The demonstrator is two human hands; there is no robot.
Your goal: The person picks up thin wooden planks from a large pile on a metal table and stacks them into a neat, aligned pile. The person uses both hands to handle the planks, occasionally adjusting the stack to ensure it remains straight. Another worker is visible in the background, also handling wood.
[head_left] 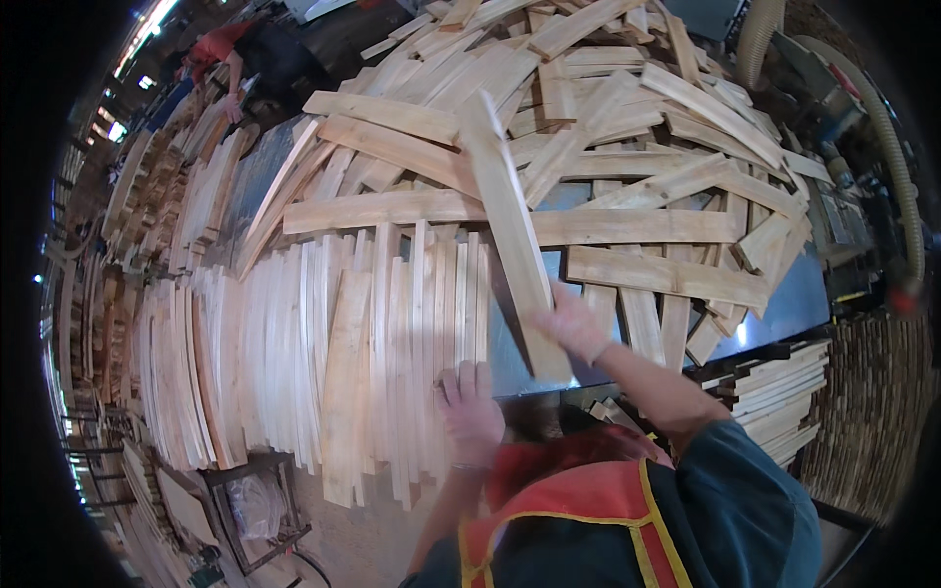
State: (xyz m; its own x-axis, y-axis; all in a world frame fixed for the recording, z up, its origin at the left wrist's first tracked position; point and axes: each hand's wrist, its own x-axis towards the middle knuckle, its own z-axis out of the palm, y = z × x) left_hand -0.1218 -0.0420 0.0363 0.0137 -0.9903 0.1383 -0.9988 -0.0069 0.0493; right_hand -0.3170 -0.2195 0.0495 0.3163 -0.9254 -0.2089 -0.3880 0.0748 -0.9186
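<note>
Overhead view of a metal workbench (784, 304) heaped with pale wooden slats. Right hand (573, 328), centre of frame, fingers clenched around a long wooden slat (510, 220) slanting up toward upper centre. Left hand (469, 402), lower centre, fingers released and flat on the edge-stacked row of slats (323, 363) at left. Loose slat pile (627, 127) across the top; another person (245, 59) at upper left.

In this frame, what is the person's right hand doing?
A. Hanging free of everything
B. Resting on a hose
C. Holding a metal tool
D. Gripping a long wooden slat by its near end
D: the right hand grips the near end of a long wooden slat that angles up across the pile.
</note>
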